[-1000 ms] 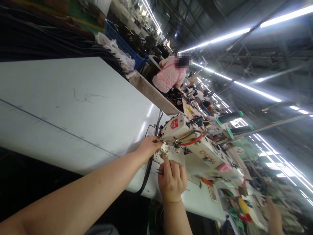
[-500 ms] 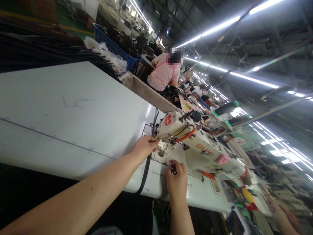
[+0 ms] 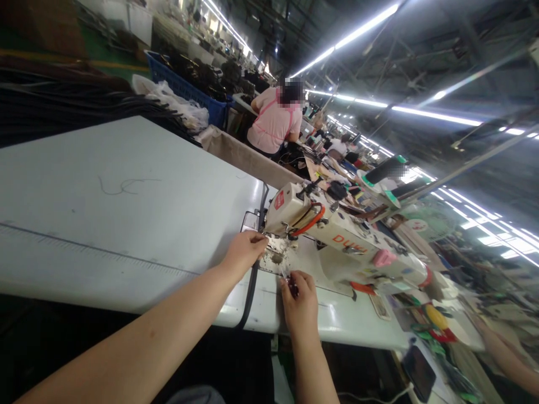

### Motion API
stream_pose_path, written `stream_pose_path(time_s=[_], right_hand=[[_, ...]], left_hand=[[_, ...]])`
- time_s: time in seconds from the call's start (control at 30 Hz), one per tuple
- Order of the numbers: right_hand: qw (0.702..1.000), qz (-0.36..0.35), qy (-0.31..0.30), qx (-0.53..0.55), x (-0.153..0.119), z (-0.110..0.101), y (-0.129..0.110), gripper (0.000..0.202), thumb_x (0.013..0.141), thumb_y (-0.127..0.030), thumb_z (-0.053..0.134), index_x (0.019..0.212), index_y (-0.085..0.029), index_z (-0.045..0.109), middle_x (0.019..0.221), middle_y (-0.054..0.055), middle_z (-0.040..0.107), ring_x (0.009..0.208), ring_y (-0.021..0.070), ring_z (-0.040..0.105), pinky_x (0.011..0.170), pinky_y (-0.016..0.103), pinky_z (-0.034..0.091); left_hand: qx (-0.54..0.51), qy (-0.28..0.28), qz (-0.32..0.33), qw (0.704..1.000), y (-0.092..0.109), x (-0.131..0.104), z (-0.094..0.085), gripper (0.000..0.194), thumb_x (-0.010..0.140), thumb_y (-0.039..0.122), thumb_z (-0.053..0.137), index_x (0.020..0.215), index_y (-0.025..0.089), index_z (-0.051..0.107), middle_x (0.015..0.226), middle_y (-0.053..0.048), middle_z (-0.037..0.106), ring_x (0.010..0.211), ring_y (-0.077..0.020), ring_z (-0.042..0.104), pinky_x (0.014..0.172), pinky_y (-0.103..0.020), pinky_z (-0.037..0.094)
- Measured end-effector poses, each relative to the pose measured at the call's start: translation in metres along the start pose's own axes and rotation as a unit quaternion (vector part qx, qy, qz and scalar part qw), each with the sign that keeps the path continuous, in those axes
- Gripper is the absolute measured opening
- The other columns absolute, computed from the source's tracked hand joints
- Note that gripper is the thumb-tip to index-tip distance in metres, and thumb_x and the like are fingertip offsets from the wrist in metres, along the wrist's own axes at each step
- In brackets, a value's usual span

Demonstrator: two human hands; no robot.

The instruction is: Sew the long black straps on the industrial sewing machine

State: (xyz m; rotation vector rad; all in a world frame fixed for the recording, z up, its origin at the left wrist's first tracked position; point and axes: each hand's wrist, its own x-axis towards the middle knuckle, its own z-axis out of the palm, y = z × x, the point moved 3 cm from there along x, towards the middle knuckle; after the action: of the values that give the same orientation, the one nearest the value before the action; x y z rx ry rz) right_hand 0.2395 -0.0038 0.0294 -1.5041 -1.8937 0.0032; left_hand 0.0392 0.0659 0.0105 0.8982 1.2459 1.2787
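My left hand (image 3: 245, 252) is closed in a pinch beside the needle area of a white sewing machine (image 3: 337, 235). Whatever lies between those fingertips is too small to make out. A narrow black strap (image 3: 249, 297) passes under this hand and hangs over the table's front edge. Just in front of the worn metal needle plate (image 3: 275, 259), my right hand (image 3: 302, 297) is closed around a small dark tool (image 3: 293, 286) with a thin shiny tip. Its fingers partly cover the tool.
The pale table (image 3: 126, 224) carries a printed ruler and a loose thread (image 3: 126, 186). Behind it stand a beige trough (image 3: 236, 151), a blue crate (image 3: 181, 84) and a person in pink (image 3: 273, 123). A phone (image 3: 419, 370) lies at lower right; another person's arm (image 3: 511, 359) reaches in at right.
The view has shifted a little. My left hand still pinches by the needle, and my right hand keeps the dark tool, its tip now showing more plainly near the plate.
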Motion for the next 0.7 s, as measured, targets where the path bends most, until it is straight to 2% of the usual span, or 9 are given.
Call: stream_pose_path(time_s=[0.17, 0.3, 0.37, 0.43, 0.47, 0.5, 0.57, 0.63, 0.7], right_hand=[[1.0, 0.012, 0.007, -0.019, 0.002, -0.01, 0.012, 0.037, 0.1, -0.05, 0.058, 0.11, -0.018, 0.075, 0.098, 0.013, 0.071, 0.082, 0.026, 0.068, 0.076, 0.04, 0.058], [0.997, 0.016, 0.043, -0.056, 0.002, -0.017, 0.024, 0.046, 0.1, -0.055, 0.057, 0.119, -0.016, 0.072, 0.104, 0.018, 0.07, 0.093, 0.0328, 0.065, 0.087, 0.051, 0.054], [0.992, -0.007, 0.071, -0.099, -0.002, -0.018, 0.024, 0.047, 0.102, -0.053, 0.054, 0.122, -0.013, 0.069, 0.11, 0.021, 0.069, 0.101, 0.0362, 0.063, 0.092, 0.057, 0.052], [0.987, -0.031, 0.096, -0.124, -0.009, -0.018, 0.018, 0.043, 0.104, -0.047, 0.052, 0.123, -0.012, 0.068, 0.111, 0.022, 0.068, 0.104, 0.0365, 0.062, 0.093, 0.057, 0.052], [0.986, -0.037, 0.109, -0.118, -0.013, -0.019, 0.013, 0.04, 0.104, -0.044, 0.052, 0.123, -0.013, 0.068, 0.111, 0.022, 0.068, 0.105, 0.036, 0.062, 0.093, 0.056, 0.053], [0.986, -0.039, 0.124, -0.104, -0.019, -0.021, 0.008, 0.036, 0.104, -0.041, 0.053, 0.122, -0.013, 0.067, 0.11, 0.021, 0.068, 0.105, 0.035, 0.063, 0.092, 0.054, 0.054], [0.989, -0.028, 0.135, -0.052, -0.031, -0.024, -0.004, 0.029, 0.103, -0.037, 0.057, 0.119, -0.015, 0.068, 0.102, 0.016, 0.068, 0.096, 0.0305, 0.066, 0.086, 0.046, 0.056], [0.996, -0.005, 0.081, 0.035, -0.048, -0.025, -0.019, 0.019, 0.103, -0.034, 0.059, 0.105, -0.019, 0.07, 0.085, 0.008, 0.067, 0.076, 0.0234, 0.065, 0.073, 0.036, 0.056], [0.989, 0.017, -0.049, 0.135, -0.069, -0.019, -0.034, 0.027, 0.102, -0.036, 0.061, 0.08, -0.022, 0.068, 0.07, 0.001, 0.064, 0.062, 0.0182, 0.062, 0.061, 0.029, 0.05]], left_hand=[[0.065, 0.034, 0.046, 0.996, 0.014, -0.009, -0.012, 0.026, 0.089, 0.037, 0.058, 0.07, 0.021, 0.063, 0.06, 0.001, 0.059, 0.056, -0.0145, 0.055, 0.054, -0.026, 0.035], [0.135, 0.104, 0.072, 0.983, 0.027, -0.02, -0.028, 0.04, 0.096, 0.043, 0.052, 0.061, 0.022, 0.049, 0.054, 0.003, 0.045, 0.054, -0.0137, 0.045, 0.053, -0.026, 0.03], [0.145, 0.115, 0.084, 0.979, 0.03, -0.024, -0.035, 0.031, 0.095, 0.039, 0.054, 0.07, 0.022, 0.053, 0.063, 0.003, 0.052, 0.056, -0.0133, 0.048, 0.055, -0.025, 0.034], [0.144, 0.118, 0.115, 0.976, 0.031, -0.025, -0.043, 0.01, 0.091, 0.031, 0.058, 0.088, 0.021, 0.06, 0.087, 0.0, 0.064, 0.066, -0.0129, 0.058, 0.061, -0.024, 0.042], [0.154, 0.12, 0.135, 0.971, 0.032, -0.026, -0.048, 0.008, 0.089, 0.028, 0.061, 0.094, 0.022, 0.061, 0.098, -0.002, 0.065, 0.073, -0.0133, 0.062, 0.066, -0.025, 0.046], [0.18, 0.118, 0.153, 0.965, 0.033, -0.026, -0.052, 0.009, 0.087, 0.028, 0.063, 0.093, 0.021, 0.062, 0.102, -0.003, 0.065, 0.079, -0.0145, 0.064, 0.071, -0.026, 0.049], [0.257, 0.103, 0.174, 0.945, 0.035, -0.025, -0.06, 0.015, 0.089, 0.033, 0.063, 0.08, 0.021, 0.06, 0.092, -0.003, 0.064, 0.084, -0.0179, 0.064, 0.078, -0.029, 0.051], [0.304, 0.079, 0.186, 0.931, 0.038, -0.024, -0.067, 0.02, 0.091, 0.034, 0.06, 0.075, 0.022, 0.059, 0.086, -0.003, 0.063, 0.084, -0.0192, 0.064, 0.082, -0.031, 0.051], [0.307, 0.055, 0.199, 0.929, 0.04, -0.022, -0.072, 0.008, 0.089, 0.028, 0.06, 0.084, 0.022, 0.062, 0.094, -0.003, 0.066, 0.086, -0.0184, 0.065, 0.085, -0.031, 0.052]])
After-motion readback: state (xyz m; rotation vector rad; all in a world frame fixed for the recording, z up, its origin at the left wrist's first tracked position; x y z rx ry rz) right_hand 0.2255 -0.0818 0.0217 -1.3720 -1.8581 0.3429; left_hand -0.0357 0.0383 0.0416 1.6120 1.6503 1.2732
